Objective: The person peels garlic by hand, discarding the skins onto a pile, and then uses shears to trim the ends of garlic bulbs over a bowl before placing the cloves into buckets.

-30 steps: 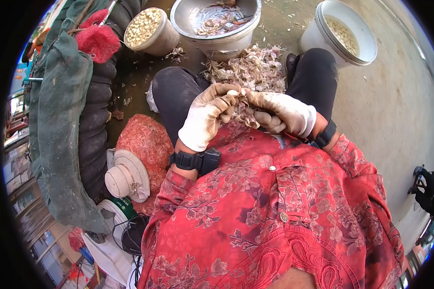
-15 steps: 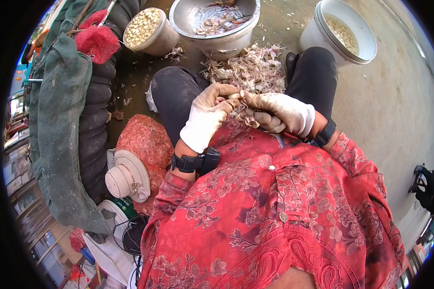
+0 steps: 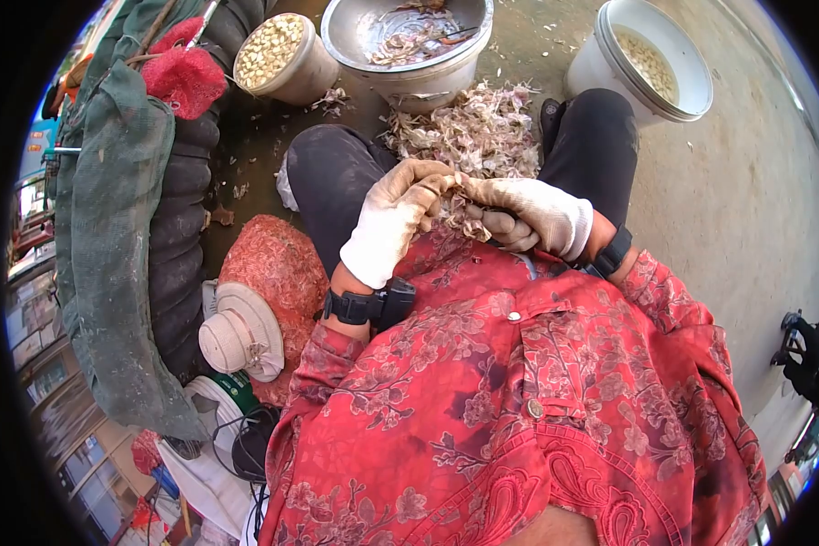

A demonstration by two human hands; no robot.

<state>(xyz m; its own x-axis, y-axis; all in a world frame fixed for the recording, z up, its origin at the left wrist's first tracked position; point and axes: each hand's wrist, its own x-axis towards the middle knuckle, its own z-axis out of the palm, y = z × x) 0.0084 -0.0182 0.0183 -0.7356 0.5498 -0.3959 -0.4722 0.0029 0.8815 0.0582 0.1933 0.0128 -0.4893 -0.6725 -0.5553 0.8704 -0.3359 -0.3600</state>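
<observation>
My left hand (image 3: pixel 393 218), in a soiled white glove, is closed, its fingertips pinched around a garlic clove (image 3: pixel 458 181) that is mostly hidden. My right hand (image 3: pixel 539 217), gloved too, meets it from the other side, with thumb and forefinger pinched at the same clove and the other fingers curled in. Papery garlic skins (image 3: pixel 465 221) hang or lie just below the fingertips, over my lap. Beyond the hands, a heap of garlic skins (image 3: pixel 482 136) is piled on the ground between my knees.
A metal basin (image 3: pixel 337 41) with skins rests on a white bucket ahead. Left of it stands a bucket of peeled cloves (image 3: pixel 270 53); at the right, a bucket of cloves in liquid (image 3: pixel 696 86). A red mesh sack (image 3: pixel 268 259) and straw hat (image 3: pixel 232 338) lie beside my left leg.
The fingers of my left hand have closed in over the pale clove, which showed between the fingertips before. My right hand has barely moved.
</observation>
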